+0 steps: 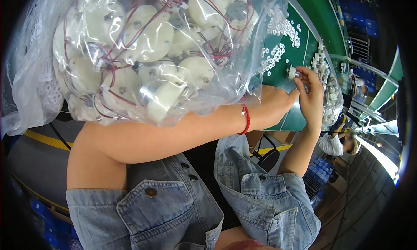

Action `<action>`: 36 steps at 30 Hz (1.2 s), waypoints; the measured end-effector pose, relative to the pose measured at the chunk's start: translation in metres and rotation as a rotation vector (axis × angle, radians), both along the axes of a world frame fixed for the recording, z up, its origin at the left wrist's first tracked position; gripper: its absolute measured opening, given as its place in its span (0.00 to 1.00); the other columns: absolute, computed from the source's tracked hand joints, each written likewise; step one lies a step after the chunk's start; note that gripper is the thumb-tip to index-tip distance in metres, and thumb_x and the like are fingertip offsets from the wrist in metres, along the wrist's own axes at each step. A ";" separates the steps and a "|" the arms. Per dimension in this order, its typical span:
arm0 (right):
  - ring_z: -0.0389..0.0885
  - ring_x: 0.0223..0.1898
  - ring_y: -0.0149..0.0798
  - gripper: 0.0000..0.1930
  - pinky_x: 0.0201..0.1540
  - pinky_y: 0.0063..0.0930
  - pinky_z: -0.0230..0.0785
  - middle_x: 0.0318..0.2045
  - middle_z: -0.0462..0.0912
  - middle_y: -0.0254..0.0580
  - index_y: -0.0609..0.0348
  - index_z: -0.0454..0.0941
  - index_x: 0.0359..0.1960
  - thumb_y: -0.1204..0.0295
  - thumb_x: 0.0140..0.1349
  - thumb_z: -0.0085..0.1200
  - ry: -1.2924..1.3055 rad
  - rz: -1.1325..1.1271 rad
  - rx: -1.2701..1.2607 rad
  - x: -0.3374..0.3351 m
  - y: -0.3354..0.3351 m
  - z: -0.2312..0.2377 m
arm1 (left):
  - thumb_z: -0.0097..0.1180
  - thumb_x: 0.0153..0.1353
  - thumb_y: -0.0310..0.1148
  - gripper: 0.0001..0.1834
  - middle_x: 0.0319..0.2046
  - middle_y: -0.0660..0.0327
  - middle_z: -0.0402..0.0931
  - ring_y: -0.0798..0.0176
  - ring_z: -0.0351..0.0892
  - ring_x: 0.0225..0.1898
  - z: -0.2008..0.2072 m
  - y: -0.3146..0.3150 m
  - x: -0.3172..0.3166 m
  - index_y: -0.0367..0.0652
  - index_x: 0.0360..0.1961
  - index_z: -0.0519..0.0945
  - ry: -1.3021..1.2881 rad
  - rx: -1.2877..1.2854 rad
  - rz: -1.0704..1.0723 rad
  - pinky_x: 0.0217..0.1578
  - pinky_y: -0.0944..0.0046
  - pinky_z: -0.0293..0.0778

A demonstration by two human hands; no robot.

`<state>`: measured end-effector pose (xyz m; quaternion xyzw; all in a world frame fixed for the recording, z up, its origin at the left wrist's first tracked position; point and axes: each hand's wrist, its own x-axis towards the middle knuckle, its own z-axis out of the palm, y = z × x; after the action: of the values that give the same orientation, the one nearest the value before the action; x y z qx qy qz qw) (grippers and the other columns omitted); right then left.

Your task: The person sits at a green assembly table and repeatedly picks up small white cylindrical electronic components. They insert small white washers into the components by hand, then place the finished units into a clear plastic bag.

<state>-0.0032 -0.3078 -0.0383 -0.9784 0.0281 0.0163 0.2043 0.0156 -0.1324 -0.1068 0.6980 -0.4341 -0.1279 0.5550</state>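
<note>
My right hand [311, 93] pinches a small white round part with a silver metal section [292, 73] between thumb and fingers, just above the green work surface [299, 54]. Close beside it, my left hand [278, 106] is closed, its knuckles up and fingertips turned toward the right wrist; whatever it holds, if anything, is hidden. A red braided bracelet [246, 120] circles my left wrist. Small white rings [273, 58] lie scattered over the surface beyond both hands. Over my left forearm bulges a large clear plastic bag [156, 46] of off-white round parts with red and dark wires.
To the right of my right hand, along the table edge, more small white and metal parts [320, 65] lie heaped, some in clear plastic [332, 100]. Another clear bag [32, 76] hangs at far left. A person in white [332, 144] sits farther off at right.
</note>
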 end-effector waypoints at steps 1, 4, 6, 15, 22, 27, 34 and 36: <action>0.80 0.37 0.38 0.15 0.42 0.28 0.72 0.36 0.80 0.45 0.66 0.77 0.47 0.82 0.58 0.58 0.005 0.040 -0.039 0.002 0.002 0.003 | 0.50 0.58 0.25 0.09 0.15 0.50 0.76 0.47 0.79 0.18 -0.001 -0.001 -0.001 0.33 0.40 0.70 -0.001 -0.004 0.006 0.20 0.51 0.75; 0.80 0.35 0.42 0.13 0.40 0.31 0.71 0.34 0.80 0.48 0.67 0.76 0.45 0.81 0.57 0.58 0.028 0.134 -0.128 0.009 0.007 0.010 | 0.50 0.58 0.25 0.09 0.15 0.50 0.75 0.47 0.79 0.18 -0.003 -0.002 -0.002 0.34 0.39 0.70 -0.013 -0.012 0.015 0.20 0.51 0.74; 0.79 0.33 0.44 0.12 0.39 0.33 0.71 0.33 0.79 0.50 0.67 0.76 0.44 0.81 0.57 0.57 0.051 0.163 -0.150 0.012 0.009 0.014 | 0.50 0.58 0.25 0.09 0.15 0.50 0.75 0.47 0.79 0.18 -0.003 -0.003 -0.002 0.34 0.39 0.71 -0.031 -0.011 0.008 0.20 0.51 0.74; 0.77 0.37 0.59 0.09 0.39 0.43 0.69 0.35 0.78 0.55 0.66 0.70 0.39 0.82 0.58 0.55 0.128 0.278 -0.201 0.022 0.013 0.022 | 0.50 0.61 0.27 0.08 0.16 0.48 0.76 0.44 0.79 0.21 0.000 -0.001 -0.001 0.35 0.39 0.71 0.024 0.008 -0.031 0.23 0.47 0.74; 0.75 0.40 0.59 0.11 0.41 0.48 0.68 0.34 0.76 0.53 0.64 0.69 0.40 0.82 0.55 0.54 0.155 0.305 -0.406 0.019 0.023 0.020 | 0.48 0.62 0.27 0.06 0.19 0.46 0.77 0.42 0.80 0.23 0.002 -0.001 0.001 0.36 0.38 0.72 0.107 0.001 -0.056 0.26 0.45 0.74; 0.75 0.38 0.57 0.12 0.40 0.47 0.67 0.33 0.75 0.52 0.63 0.69 0.40 0.83 0.53 0.54 0.139 0.355 -0.421 0.020 0.024 0.022 | 0.47 0.63 0.28 0.05 0.22 0.47 0.79 0.42 0.80 0.26 0.001 -0.003 -0.001 0.38 0.38 0.72 0.121 -0.025 -0.046 0.29 0.45 0.74; 0.74 0.39 0.60 0.12 0.40 0.47 0.67 0.34 0.74 0.54 0.64 0.67 0.40 0.81 0.56 0.54 0.073 0.356 -0.190 0.023 0.005 0.016 | 0.47 0.65 0.30 0.06 0.24 0.49 0.80 0.41 0.80 0.27 -0.001 -0.004 0.000 0.40 0.40 0.71 0.130 -0.036 -0.075 0.31 0.43 0.74; 0.76 0.36 0.52 0.10 0.40 0.40 0.69 0.34 0.76 0.51 0.65 0.69 0.41 0.81 0.59 0.54 0.109 0.243 -0.067 0.019 -0.008 0.017 | 0.47 0.65 0.30 0.06 0.24 0.49 0.80 0.41 0.80 0.27 0.000 -0.005 0.000 0.41 0.40 0.71 0.125 -0.050 -0.090 0.32 0.43 0.74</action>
<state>0.0161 -0.3155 -0.0216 -0.9785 -0.0791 0.0933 0.1660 0.0160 -0.1377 -0.1071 0.6542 -0.4326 -0.1850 0.5921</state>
